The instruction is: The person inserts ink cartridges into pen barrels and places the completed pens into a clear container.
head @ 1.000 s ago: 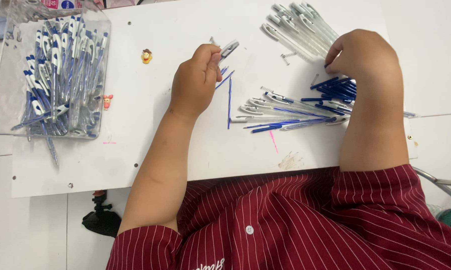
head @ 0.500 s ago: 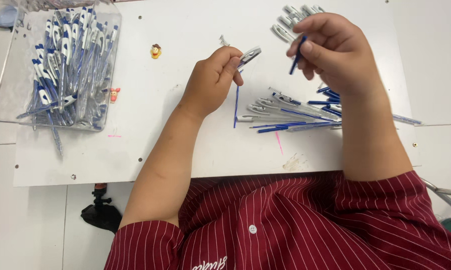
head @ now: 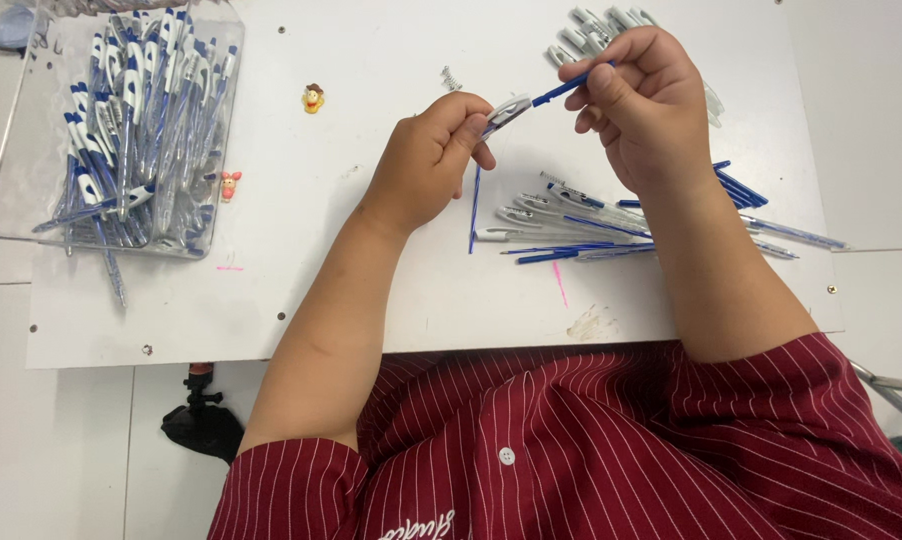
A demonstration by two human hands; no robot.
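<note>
**Two hands meeting over a pen barrel and its blue refill**

Near the top centre of the white board [head: 391, 300], the left hand [head: 426, 165] was closed around the lower end of a white pen barrel [head: 508, 110], thumb and forefinger pinched on it, the other fingers curled in. At about two o'clock from it, the right hand [head: 651, 105] held a thin blue refill [head: 561, 90] in a fingertip pinch, its tip pointing into the barrel's open end; whether it had entered could not be told.

Both parts looked light and stiff, smooth plastic that could slip, and the refill thin enough to bend, so a hold close to the meeting ends seemed best.

At five o'clock from the hands lay a loose pile of barrels and refills [head: 591, 225], with one blue refill standing apart just below the left hand. More grey-white barrels [head: 591, 25] lay at twelve o'clock. At nine o'clock, well apart, stood a clear tray [head: 11, 150] full of finished blue-and-white pens [head: 136, 120].
</note>
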